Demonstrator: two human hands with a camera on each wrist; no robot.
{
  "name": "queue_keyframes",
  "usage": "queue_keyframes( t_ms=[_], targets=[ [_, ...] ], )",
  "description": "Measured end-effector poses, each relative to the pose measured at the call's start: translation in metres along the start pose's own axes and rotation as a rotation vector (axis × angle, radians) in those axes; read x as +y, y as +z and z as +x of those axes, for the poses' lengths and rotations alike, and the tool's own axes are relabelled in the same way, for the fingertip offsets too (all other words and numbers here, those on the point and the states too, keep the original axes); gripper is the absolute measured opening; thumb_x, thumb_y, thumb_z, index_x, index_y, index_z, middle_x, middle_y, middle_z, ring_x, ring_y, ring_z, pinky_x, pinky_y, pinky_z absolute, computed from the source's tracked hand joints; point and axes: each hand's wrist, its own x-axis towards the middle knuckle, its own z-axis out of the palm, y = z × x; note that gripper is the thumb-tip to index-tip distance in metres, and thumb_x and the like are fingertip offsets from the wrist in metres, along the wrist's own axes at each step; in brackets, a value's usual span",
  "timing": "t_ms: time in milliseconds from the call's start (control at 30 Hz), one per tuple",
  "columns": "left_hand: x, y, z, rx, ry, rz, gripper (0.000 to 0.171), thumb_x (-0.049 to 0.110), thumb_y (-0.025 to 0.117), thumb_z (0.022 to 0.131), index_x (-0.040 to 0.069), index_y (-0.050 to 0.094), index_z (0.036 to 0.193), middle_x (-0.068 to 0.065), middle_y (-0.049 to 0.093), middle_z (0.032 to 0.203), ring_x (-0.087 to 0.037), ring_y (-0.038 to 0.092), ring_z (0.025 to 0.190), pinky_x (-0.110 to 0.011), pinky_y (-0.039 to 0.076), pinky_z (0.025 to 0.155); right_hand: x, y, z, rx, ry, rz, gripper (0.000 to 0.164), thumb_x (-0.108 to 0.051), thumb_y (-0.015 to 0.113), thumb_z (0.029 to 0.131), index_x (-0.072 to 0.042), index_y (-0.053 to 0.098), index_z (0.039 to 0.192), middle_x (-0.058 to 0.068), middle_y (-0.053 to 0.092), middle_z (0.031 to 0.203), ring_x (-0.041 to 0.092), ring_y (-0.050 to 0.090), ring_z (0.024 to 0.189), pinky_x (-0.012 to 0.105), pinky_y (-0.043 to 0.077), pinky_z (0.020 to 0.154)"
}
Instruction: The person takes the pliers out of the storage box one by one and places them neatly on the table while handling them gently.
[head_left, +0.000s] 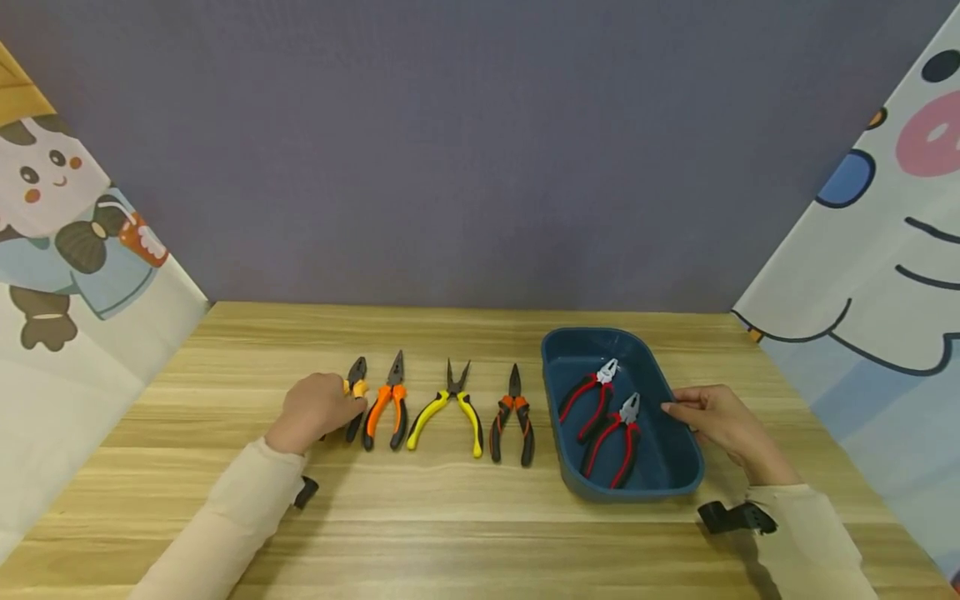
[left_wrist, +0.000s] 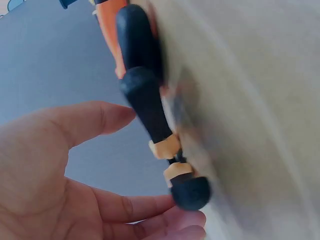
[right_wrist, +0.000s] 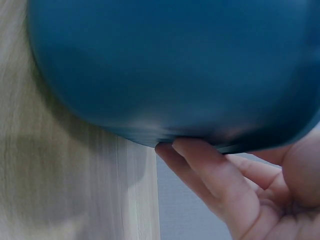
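Dark blue fills my right-wrist feed: it is the tray [head_left: 667,462], sitting right of centre in the lower half of the head view. I see the right hand [head_left: 722,423] pinching its right rim between thumb and fingers. Two red-and-black pliers [head_left: 628,418] lie inside, one above the other. Left of centre, the left hand [head_left: 313,408] pinches the amber-and-black pliers [left_wrist: 163,146], thumb on one side and fingers on the other; my left-wrist feed is partly blurred. Just right of them lie the orange-handled pliers [head_left: 393,395], then the yellow-handled pliers [head_left: 454,392] with handles spread, then the black-and-orange pliers [head_left: 514,403] beside the tray. Everything rests on a wood-grain table [head_left: 420,542], with a grey wall [head_left: 480,150] across the top.
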Motion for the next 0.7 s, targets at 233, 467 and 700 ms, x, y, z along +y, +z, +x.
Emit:
queue_keyframes(
  t_ms=[233,467,700],
  targets=[
    [0.006,-0.009,-0.004,0.022,0.024,0.004,0.046,0.036,0.058,0.090,0.014,0.042,0.053,0.004,0.033,0.048,-0.010,0.034,0.042,-0.021,0.025,0.040,0.000,-0.001,0.001,0.003,0.028,-0.038,0.051,-0.019,0.056,0.095,0.020,0.045,0.126,0.022,0.068,0.102,0.003,0.060,0.068,0.030,0.054,0.062],
    [0.016,-0.017,-0.003,0.040,0.030,0.027,0.043,0.038,0.057,0.090,0.011,0.048,0.058,0.001,0.038,0.053,-0.013,0.038,0.045,-0.023,0.030,0.041,-0.001,-0.001,0.001,-0.005,0.014,-0.009,0.050,-0.018,0.056,0.095,0.020,0.045,0.126,0.028,0.065,0.109,0.001,0.064,0.075,0.031,0.056,0.066],
    [0.035,-0.022,-0.004,0.103,0.078,0.032,0.045,0.042,0.058,0.089,0.008,0.051,0.061,-0.002,0.041,0.057,-0.014,0.039,0.046,-0.025,0.030,0.041,-0.001,0.000,0.000,-0.008,0.020,-0.012,0.051,-0.018,0.056,0.095,0.020,0.045,0.126,0.028,0.065,0.109,0.001,0.064,0.074,0.031,0.055,0.065]
  ],
)
